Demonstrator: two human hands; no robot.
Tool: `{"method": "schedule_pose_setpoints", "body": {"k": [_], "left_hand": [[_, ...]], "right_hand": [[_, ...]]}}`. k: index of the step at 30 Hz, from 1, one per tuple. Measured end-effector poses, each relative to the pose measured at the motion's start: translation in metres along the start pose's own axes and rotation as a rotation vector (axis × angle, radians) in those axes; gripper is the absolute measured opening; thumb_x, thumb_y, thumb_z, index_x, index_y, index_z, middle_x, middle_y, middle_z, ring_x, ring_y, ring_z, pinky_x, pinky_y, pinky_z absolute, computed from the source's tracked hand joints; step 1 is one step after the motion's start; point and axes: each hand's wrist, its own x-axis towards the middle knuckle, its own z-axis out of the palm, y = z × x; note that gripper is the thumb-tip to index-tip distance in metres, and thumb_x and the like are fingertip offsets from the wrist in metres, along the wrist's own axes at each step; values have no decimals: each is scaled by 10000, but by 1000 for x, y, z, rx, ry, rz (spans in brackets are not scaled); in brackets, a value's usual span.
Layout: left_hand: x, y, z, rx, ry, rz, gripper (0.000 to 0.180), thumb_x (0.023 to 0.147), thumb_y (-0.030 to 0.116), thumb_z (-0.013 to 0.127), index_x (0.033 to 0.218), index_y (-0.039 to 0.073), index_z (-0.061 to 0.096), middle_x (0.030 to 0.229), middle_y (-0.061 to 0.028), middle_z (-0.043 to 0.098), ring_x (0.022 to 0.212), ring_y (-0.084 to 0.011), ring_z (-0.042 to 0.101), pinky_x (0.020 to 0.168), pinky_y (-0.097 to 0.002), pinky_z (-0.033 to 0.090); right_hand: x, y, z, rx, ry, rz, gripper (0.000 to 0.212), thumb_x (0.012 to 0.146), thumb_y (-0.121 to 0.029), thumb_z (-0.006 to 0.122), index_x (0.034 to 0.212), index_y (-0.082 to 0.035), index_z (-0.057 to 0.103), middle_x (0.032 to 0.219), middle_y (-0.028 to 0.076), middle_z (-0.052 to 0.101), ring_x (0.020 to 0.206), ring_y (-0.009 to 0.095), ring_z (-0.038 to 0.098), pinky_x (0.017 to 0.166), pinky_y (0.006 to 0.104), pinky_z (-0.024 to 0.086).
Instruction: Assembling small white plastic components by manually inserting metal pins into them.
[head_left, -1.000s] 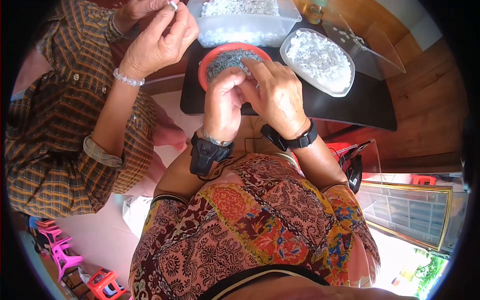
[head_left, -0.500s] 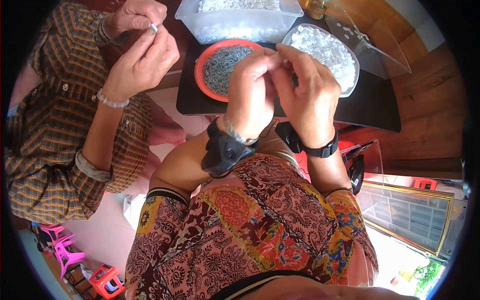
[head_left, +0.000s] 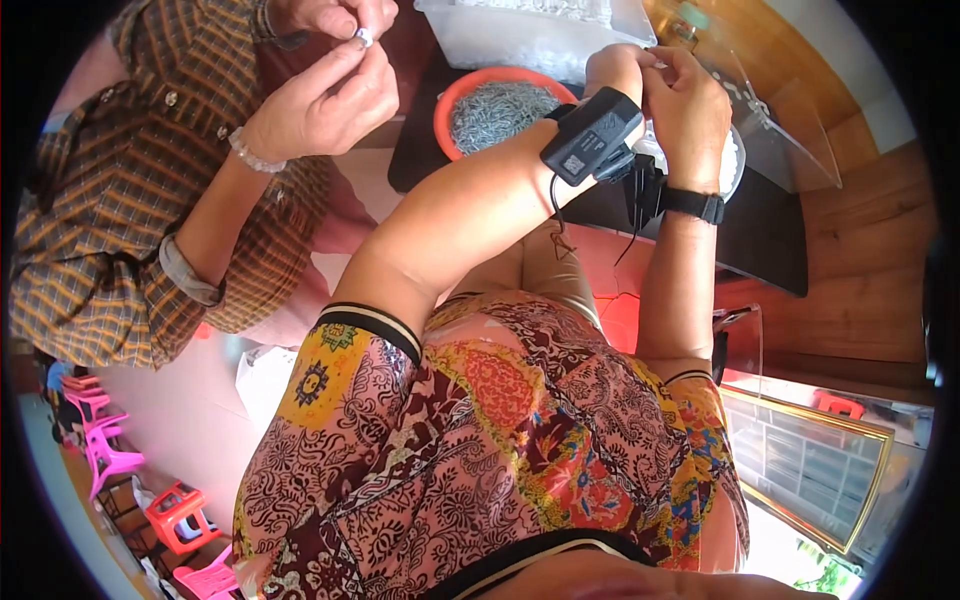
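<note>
My right hand [head_left: 688, 115] is raised above a bowl of white plastic pieces [head_left: 735, 165], with its fingers bent into a pinch. Close against it, my left hand [head_left: 615, 68] is closed too, and their fingertips meet over the far side of the table. Whatever sits between the fingertips is too small and too covered to name. Left of my hands stands a red-orange dish [head_left: 445, 125] heaped with thin grey metal pieces [head_left: 500, 115] like screws or nails. My left forearm passes in front of its near side. Black devices are strapped to both my wrists.
A translucent bin [head_left: 500, 40] of white pieces stands behind the dish on the dark table [head_left: 765, 235]. At left, another person's hands [head_left: 330, 105] pinch a small white piece [head_left: 364, 37]. A clear panel [head_left: 790, 110] and a jar [head_left: 685, 25] stand at the far right.
Both my hands have moved away and to the right, from beside the dish to over the bowl. My left wrist has turned, its device now facing up. The view has shifted somewhat.
</note>
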Motion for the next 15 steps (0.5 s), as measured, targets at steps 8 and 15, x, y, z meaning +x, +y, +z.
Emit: {"method": "schedule_pose_setpoints", "body": {"k": [8, 15], "left_hand": [[8, -6, -7, -29, 49, 34, 223, 821, 148, 558, 872, -44, 657, 785, -165, 660, 576, -257, 614, 484, -358, 482], [-36, 2, -29, 134, -143, 13, 240, 868, 140, 456, 946, -52, 577, 893, -140, 646, 766, -207, 633, 634, -303, 513]], "right_hand": [[-3, -3, 0, 13, -10, 10, 255, 788, -268, 601, 990, -143, 694, 785, 75, 700, 759, 240, 675, 724, 337, 504], [-29, -12, -6, 148, -82, -10, 236, 785, -226, 633, 972, -94, 690, 728, 78, 689, 679, 196, 676, 621, 292, 504]]}}
